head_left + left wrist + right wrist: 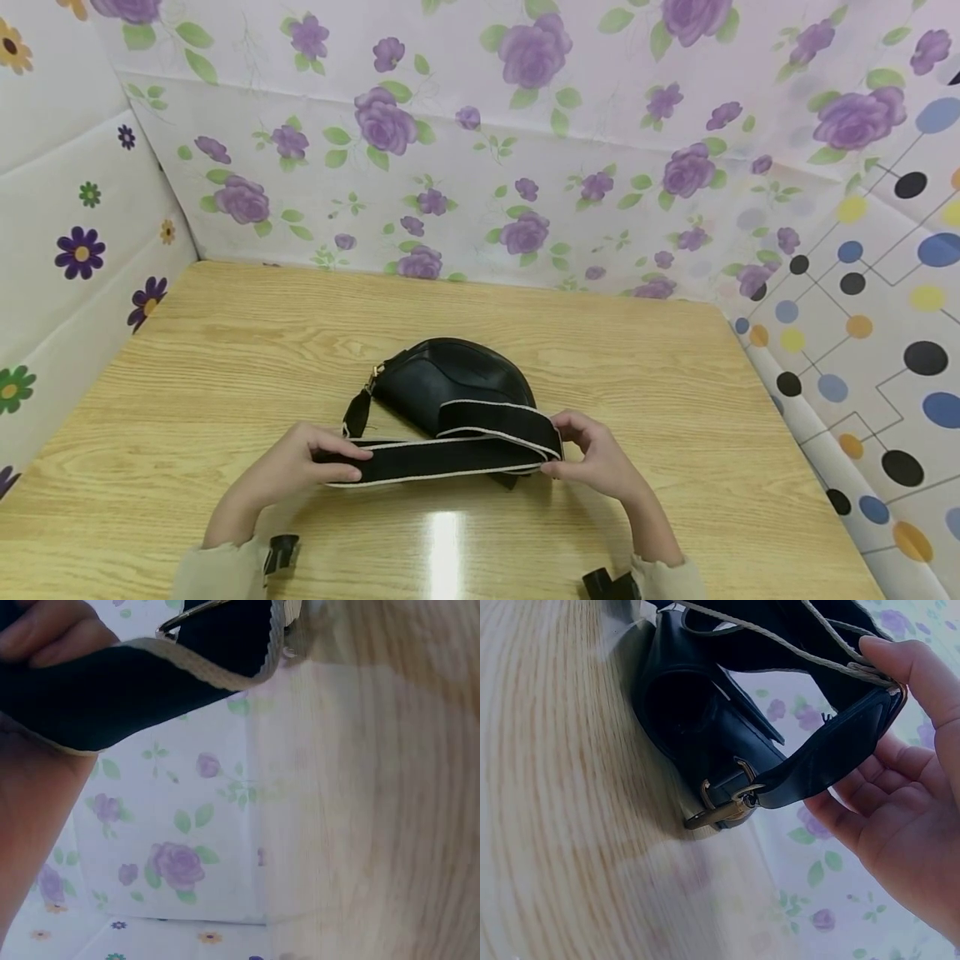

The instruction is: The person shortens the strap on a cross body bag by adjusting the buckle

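Observation:
A black half-moon handbag [450,375] lies on the wooden table, a dark tassel [357,413] hanging at its left end. Its wide black strap [450,460], edged in white, is stretched sideways in front of the bag and loops back over it. My left hand [303,467] pinches the strap's left end between thumb and fingers. At the right end my right hand [596,457] grips the strap's fold. The right wrist view shows the thumb and fingers round the strap near its leather tab [825,757], which joins the bag through a metal clasp [731,799].
The wooden table [637,358] carries the bag. Behind it stands a purple-flowered sheet [450,167], with a daisy-patterned sheet [67,317] on the left and a dotted sheet [862,375] on the right. Black wrist devices [281,553] show near both sleeves.

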Available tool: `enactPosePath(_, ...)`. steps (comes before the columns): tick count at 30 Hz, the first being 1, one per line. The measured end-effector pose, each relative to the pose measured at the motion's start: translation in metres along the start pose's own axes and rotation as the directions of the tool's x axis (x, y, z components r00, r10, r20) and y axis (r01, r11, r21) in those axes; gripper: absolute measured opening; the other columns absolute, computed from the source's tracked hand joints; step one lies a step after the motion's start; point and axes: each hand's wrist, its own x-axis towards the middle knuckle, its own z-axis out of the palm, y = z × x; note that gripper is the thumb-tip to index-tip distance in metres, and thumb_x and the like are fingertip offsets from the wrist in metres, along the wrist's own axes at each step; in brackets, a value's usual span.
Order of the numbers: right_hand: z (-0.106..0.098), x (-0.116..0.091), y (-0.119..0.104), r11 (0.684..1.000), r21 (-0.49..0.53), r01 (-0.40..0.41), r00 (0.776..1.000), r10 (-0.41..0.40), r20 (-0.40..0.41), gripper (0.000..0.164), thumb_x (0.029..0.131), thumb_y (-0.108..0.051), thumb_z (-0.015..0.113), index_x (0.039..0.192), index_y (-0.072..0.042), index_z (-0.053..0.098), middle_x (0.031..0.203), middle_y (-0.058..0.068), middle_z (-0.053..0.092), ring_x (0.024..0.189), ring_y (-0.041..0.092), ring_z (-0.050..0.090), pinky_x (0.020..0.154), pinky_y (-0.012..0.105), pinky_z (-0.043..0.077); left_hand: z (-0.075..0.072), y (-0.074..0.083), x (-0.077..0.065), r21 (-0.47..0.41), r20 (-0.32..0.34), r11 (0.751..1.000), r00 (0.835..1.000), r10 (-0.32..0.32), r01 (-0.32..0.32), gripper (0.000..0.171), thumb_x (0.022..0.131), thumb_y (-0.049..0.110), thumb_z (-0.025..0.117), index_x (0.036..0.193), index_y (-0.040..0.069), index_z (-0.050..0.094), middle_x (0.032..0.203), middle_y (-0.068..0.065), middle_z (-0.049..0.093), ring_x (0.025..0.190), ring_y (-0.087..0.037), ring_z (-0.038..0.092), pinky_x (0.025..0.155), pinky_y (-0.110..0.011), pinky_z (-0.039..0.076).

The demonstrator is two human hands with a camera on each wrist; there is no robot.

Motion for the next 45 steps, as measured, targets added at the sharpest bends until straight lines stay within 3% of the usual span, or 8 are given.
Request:
enactPosePath(11, -0.002, -0.001, 0.003, 1.000, -0.004, -0.003, 1.000, 0.003, -0.014, 0.033, 0.067, 0.010, 0.069, 0.097, 0.003, 0.056, 0.091, 0.007, 0.059, 0.081, 0.017, 0.056, 0.075, 0.032, 0.045, -0.003, -0.002, -0.002, -0.004, 0.023, 0.999, 0.998, -0.052, 0.052, 0.022, 0.079, 0.009, 0.066, 0.097, -0.005, 0.067, 0.098, -0.017, 0.064, 0.086, -0.009, 0.060, 0.065, -0.026, 0.050)
enactPosePath(15, -0.001, 0.000, 0.002, 0.999, -0.007, -0.039, 0.999, 0.039, -0.032, 0.033, 0.067, 0.009, 0.069, 0.097, 0.004, 0.056, 0.091, 0.008, 0.058, 0.081, 0.015, 0.056, 0.075, 0.031, 0.045, -0.001, -0.003, -0.001, 0.021, 0.028, 0.999, 0.998, -0.051, 0.050, 0.017, 0.081, 0.009, 0.065, 0.094, -0.002, 0.068, 0.093, -0.010, 0.066, 0.081, -0.007, 0.059, 0.063, -0.025, 0.049)
enactPosePath(21, 0.000, 0.000, 0.001, 0.999, 0.003, -0.054, 0.998, 0.054, -0.042, 0.034, 0.068, 0.011, 0.069, 0.098, 0.006, 0.055, 0.092, 0.010, 0.058, 0.080, 0.014, 0.056, 0.075, 0.031, 0.045, 0.007, -0.007, 0.005, 0.042, 0.064, 0.999, 0.998, -0.018, 0.016, 0.004, 0.082, 0.006, 0.063, 0.085, 0.009, 0.063, 0.076, 0.004, 0.060, 0.062, -0.003, 0.049, 0.054, -0.023, 0.043)
enactPosePath(27, 0.000, -0.001, 0.002, 0.999, 0.000, -0.048, 0.998, 0.048, -0.051, 0.033, 0.069, 0.011, 0.068, 0.099, 0.005, 0.055, 0.091, 0.006, 0.058, 0.079, 0.014, 0.055, 0.074, 0.032, 0.045, 0.018, -0.007, 0.014, 0.088, 0.073, 0.995, 0.995, -0.064, 0.057, 0.007, 0.084, 0.014, 0.062, 0.083, 0.009, 0.059, 0.074, 0.005, 0.055, 0.063, -0.004, 0.048, 0.056, -0.023, 0.042)
enactPosePath(33, -0.001, -0.001, 0.001, 0.998, -0.002, -0.060, 0.996, 0.060, -0.060, 0.034, 0.069, 0.010, 0.068, 0.100, 0.006, 0.054, 0.091, 0.007, 0.058, 0.080, 0.014, 0.055, 0.074, 0.033, 0.045, 0.030, -0.005, 0.023, 0.068, 0.118, 0.994, 0.989, -0.094, 0.086, 0.012, 0.085, 0.017, 0.061, 0.087, 0.005, 0.059, 0.081, 0.003, 0.055, 0.072, -0.007, 0.052, 0.063, -0.025, 0.044)
enactPosePath(40, 0.001, -0.001, 0.001, 0.998, -0.012, -0.054, 0.997, 0.053, -0.057, 0.034, 0.069, 0.010, 0.068, 0.100, 0.006, 0.054, 0.093, 0.009, 0.058, 0.080, 0.014, 0.055, 0.074, 0.031, 0.045, 0.043, -0.001, 0.035, 0.098, 0.168, 0.995, 0.985, -0.042, 0.026, 0.003, 0.085, 0.016, 0.062, 0.085, 0.013, 0.062, 0.079, 0.008, 0.059, 0.071, -0.006, 0.050, 0.064, -0.024, 0.044)
enactPosePath(45, 0.002, 0.000, 0.001, 0.999, -0.013, -0.043, 0.998, 0.042, -0.049, 0.034, 0.070, 0.009, 0.068, 0.101, 0.005, 0.055, 0.094, 0.009, 0.058, 0.080, 0.014, 0.056, 0.074, 0.032, 0.045, 0.052, 0.003, 0.044, 0.096, 0.201, 0.995, 0.979, -0.017, -0.002, 0.006, 0.085, 0.019, 0.061, 0.084, 0.013, 0.063, 0.079, 0.009, 0.059, 0.069, -0.004, 0.050, 0.063, -0.024, 0.044)
